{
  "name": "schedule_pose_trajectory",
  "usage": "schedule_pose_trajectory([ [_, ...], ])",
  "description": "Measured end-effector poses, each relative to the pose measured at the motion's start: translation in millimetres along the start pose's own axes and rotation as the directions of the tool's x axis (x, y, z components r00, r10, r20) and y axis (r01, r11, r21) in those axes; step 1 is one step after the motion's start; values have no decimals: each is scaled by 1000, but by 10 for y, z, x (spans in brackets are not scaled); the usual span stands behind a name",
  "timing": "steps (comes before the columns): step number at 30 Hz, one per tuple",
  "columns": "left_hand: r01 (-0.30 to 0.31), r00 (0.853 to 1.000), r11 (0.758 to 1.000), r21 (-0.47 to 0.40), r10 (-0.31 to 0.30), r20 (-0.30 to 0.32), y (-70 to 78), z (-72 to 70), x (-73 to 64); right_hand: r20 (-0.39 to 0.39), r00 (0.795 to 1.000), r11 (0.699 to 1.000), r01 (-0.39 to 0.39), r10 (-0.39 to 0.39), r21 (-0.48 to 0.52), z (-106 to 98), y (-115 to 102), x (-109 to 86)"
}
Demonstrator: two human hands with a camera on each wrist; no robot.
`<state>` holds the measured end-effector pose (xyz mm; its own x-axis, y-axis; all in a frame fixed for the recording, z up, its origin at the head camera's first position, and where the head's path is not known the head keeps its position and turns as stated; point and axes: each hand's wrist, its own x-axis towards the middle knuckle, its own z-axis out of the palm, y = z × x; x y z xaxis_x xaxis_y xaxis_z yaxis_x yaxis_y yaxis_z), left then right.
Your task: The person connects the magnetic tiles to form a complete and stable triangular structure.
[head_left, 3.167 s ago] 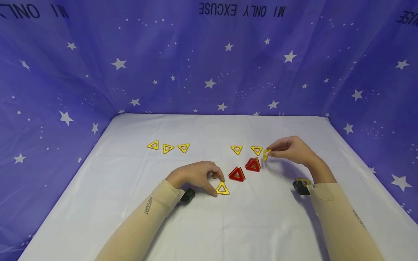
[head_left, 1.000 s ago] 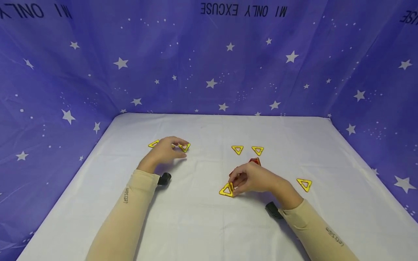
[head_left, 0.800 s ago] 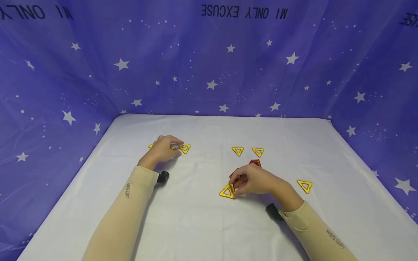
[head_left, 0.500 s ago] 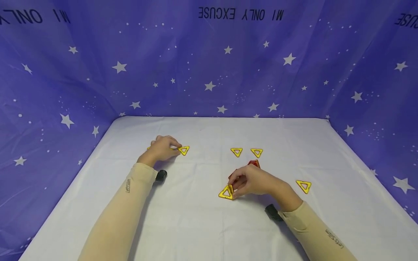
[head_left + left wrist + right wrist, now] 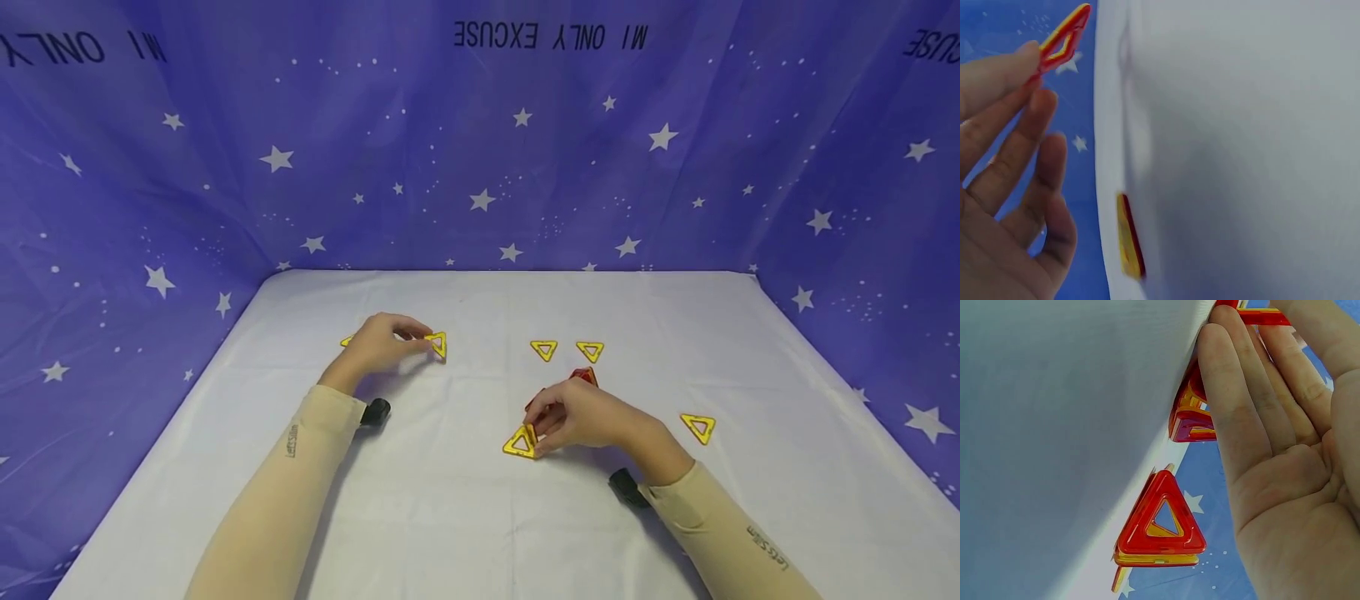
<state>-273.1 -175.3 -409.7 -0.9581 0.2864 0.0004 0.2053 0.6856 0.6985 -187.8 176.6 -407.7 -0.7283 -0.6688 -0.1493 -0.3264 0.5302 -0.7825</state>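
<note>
My left hand [image 5: 381,344] pinches a yellow triangular magnetic tile [image 5: 443,344] between thumb and fingertips, over the table's back left part. In the left wrist view this tile [image 5: 1054,60] shows red edges, and the lower fingers curl loosely. Near the middle, my right hand [image 5: 588,414] holds a yellow triangular tile by its edge, against another yellow tile [image 5: 520,453] that leans upright on the table. Behind that hand stand two small red-and-yellow pyramids, partly hidden in the head view; the right wrist view shows one pyramid [image 5: 1163,544] fully and the other pyramid [image 5: 1191,428] behind the fingers.
Two yellow triangles, one [image 5: 543,343] left of the other [image 5: 590,344], lie flat at the back. Another triangle [image 5: 698,417] lies to the right. A further tile [image 5: 346,341] peeks out behind my left hand. Starry purple cloth [image 5: 480,150] surrounds the white table.
My left hand has let go of the front tile, moved to the back-left row and picked up a triangle. My right hand has brought its tile from the back right to the front one.
</note>
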Motion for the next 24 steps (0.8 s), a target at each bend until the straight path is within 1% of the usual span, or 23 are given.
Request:
schedule_pose_trajectory([
  [3,-43,999,997,-63,43,-2,106,47,-39,-1,1000,1000,6,-6,-9,3,-2,0],
  [6,-73,997,990,-124,75,17,223,115,-77,-1,1000,1000,14,-14,-11,1,-4,-2],
  [8,-94,993,981,-168,104,51,294,170,-98,-2,1000,1000,17,-17,-15,-1,-4,1],
  [10,-109,986,974,-196,131,101,362,229,-123,-3,1000,1000,17,-17,-16,-3,-4,4],
  [12,-123,974,969,-213,159,163,420,295,-146,-2,1000,1000,18,-18,-17,-4,-2,9],
  [14,-148,956,967,-207,193,222,471,367,-162,-4,1000,1000,20,-20,-23,-3,-1,12],
  [17,-202,923,960,-196,253,289,542,470,-183,-6,999,999,35,-35,-32,-4,2,12],
  [20,-244,897,952,-185,294,330,613,539,-215,-8,999,998,39,-40,-53,-4,3,12],
  [21,-252,891,950,-185,302,339,635,555,-230,-8,999,998,42,-42,-57,-5,3,10],
  [24,-261,879,949,-179,310,362,693,597,-266,-6,999,997,35,-35,-73,-3,0,6],
])
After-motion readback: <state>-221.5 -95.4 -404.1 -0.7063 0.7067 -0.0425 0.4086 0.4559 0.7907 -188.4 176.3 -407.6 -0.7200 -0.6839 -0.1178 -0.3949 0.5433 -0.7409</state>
